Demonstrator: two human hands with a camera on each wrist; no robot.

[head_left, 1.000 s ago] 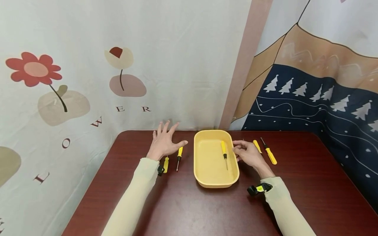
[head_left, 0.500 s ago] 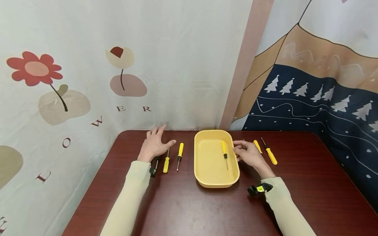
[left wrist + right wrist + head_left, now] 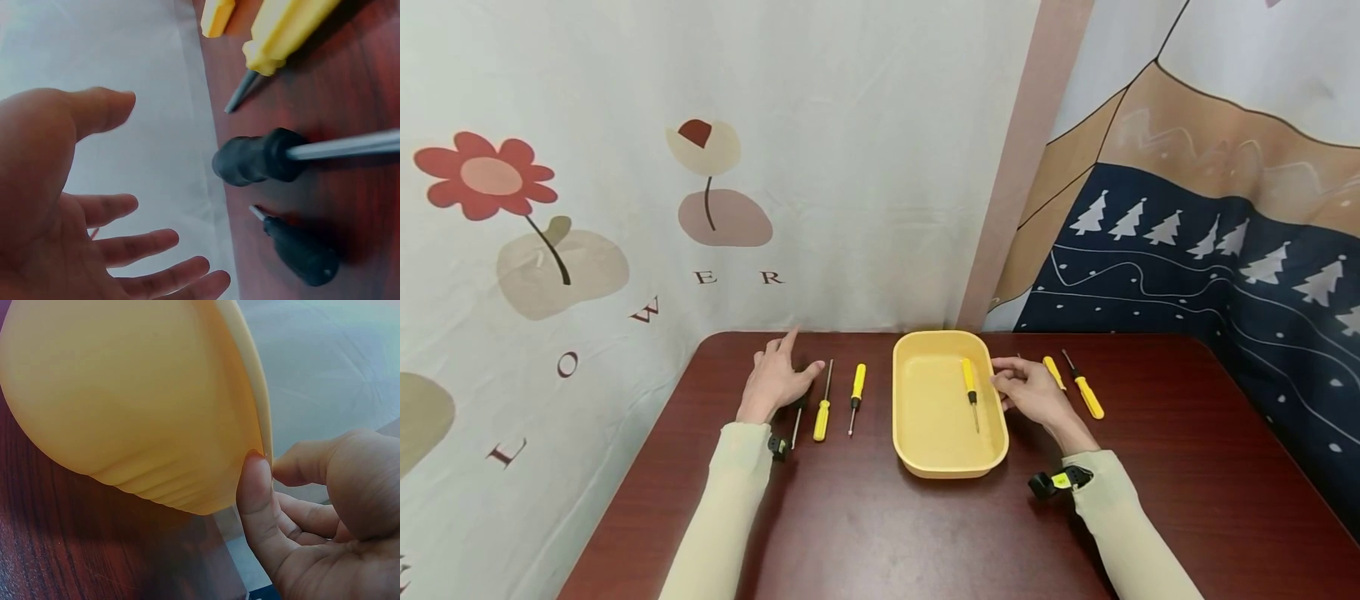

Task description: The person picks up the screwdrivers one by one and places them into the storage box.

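Right grip (image 3: 1033, 390): thumb and finger pinch the yellow tub (image 3: 928, 421) by its rim
Left grip (image 3: 772, 383): fingers spread, holding nothing, near a black screwdriver (image 3: 259, 160)
Inside the tub: one yellow screwdriver (image 3: 970, 382)
Under the tub: the tabletop (image 3: 887, 537)
Both sides: other yellow screwdrivers (image 3: 822, 421)
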